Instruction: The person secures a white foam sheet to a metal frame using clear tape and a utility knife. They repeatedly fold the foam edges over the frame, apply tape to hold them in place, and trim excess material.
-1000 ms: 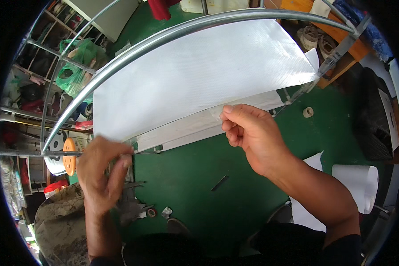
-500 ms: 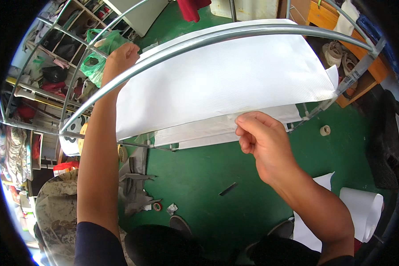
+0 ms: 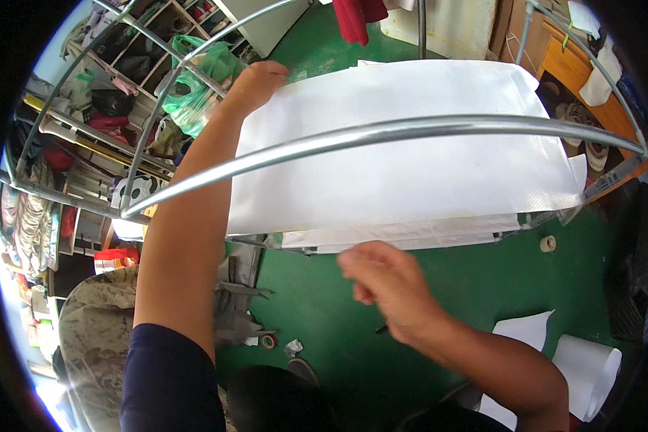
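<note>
A broad white sheet [image 3: 403, 180] with a fine texture lies across a frame of metal tubes, beneath a curved metal rail [image 3: 381, 132]. My left arm reaches under that rail, and my left hand [image 3: 258, 85] is closed at the sheet's far left corner; whatever its fingers hold is hidden. In front of the sheet's near edge, my right hand [image 3: 389, 284] is held in a pinch with thumb against fingers. Anything in that pinch is too small to make out. Below the sheet, a second white layer [image 3: 439, 232] shows lower in the frame.
A green plastic bag [image 3: 194, 101] hangs by the left tubes, before cluttered shelves. On the green floor [image 3: 439, 281] are a tape roll [image 3: 548, 244], a red-rimmed tape roll [image 3: 268, 342] and a rolled white sheet [image 3: 587, 371]. A camouflage-covered seat [image 3: 97, 345] stands at left.
My right hand has moved left and nearer to me, away from the sheet's edge. My left hand has shifted right to the far corner. The whole view has also shifted.
</note>
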A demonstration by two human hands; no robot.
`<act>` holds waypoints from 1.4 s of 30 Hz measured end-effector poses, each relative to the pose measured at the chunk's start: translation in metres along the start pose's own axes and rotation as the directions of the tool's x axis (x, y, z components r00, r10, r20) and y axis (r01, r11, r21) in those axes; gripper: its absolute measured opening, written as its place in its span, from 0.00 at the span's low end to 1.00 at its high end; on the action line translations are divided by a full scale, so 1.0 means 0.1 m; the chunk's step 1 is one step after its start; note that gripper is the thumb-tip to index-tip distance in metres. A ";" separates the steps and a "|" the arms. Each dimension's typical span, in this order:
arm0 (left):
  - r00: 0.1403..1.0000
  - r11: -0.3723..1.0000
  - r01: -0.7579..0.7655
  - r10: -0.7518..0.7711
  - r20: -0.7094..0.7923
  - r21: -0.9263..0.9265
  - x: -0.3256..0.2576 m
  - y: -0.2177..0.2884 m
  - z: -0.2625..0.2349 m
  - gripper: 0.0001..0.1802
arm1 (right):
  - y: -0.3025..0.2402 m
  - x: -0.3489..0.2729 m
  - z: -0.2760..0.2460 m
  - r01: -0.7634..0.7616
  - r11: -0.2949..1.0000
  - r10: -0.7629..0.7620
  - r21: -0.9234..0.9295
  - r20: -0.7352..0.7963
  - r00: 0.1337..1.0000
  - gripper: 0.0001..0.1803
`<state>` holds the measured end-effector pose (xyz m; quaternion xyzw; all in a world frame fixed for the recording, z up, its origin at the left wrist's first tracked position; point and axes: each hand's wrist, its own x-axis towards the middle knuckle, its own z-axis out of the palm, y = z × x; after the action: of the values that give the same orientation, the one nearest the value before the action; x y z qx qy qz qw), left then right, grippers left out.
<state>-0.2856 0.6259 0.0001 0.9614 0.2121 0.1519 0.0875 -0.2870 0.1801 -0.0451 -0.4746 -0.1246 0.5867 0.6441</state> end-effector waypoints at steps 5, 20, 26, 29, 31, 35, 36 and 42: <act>0.978 0.966 0.195 -0.179 0.104 -0.169 0.01 0.30 0.03 0.15 | 0.10 0.30 0.63 -0.003 0.997 -0.005 0.082 0.094 0.996 0.20; 0.962 0.964 0.252 -0.241 0.125 -0.080 0.10 0.38 0.02 0.11 | 0.33 0.51 0.78 0.073 0.985 -0.072 0.159 -0.009 0.997 0.14; 0.948 0.951 0.288 -0.266 0.176 -0.114 0.19 0.27 0.04 0.12 | 0.45 0.51 0.73 0.180 0.983 -0.179 0.030 -0.033 0.983 0.15; 0.920 0.925 0.352 -0.315 0.232 -0.141 0.21 0.28 0.06 0.12 | 0.50 0.53 0.69 0.239 0.971 -0.240 -0.009 -0.054 0.969 0.16; 0.897 0.906 0.400 -0.357 0.260 -0.138 0.22 0.26 0.07 0.13 | 0.51 0.53 0.69 0.257 0.966 -0.257 -0.004 -0.062 0.964 0.16; 0.868 0.879 0.454 -0.401 0.294 -0.142 0.27 0.25 0.08 0.13 | 0.55 0.55 0.64 0.306 0.945 -0.313 -0.117 -0.046 0.949 0.15; 0.862 0.875 0.463 -0.406 0.303 -0.142 0.28 0.25 0.08 0.13 | 0.57 0.56 0.62 0.322 0.937 -0.331 -0.135 -0.050 0.942 0.14; 0.830 0.836 0.512 -0.423 0.363 -0.198 0.33 0.19 0.11 0.12 | 0.72 0.67 0.59 0.492 0.856 -0.503 -0.159 -0.039 0.863 0.07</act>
<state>-0.2466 0.6224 0.0027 0.8674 0.4028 0.0049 0.2922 -0.3566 0.2564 -0.0958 -0.4941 -0.2593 0.3705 0.7425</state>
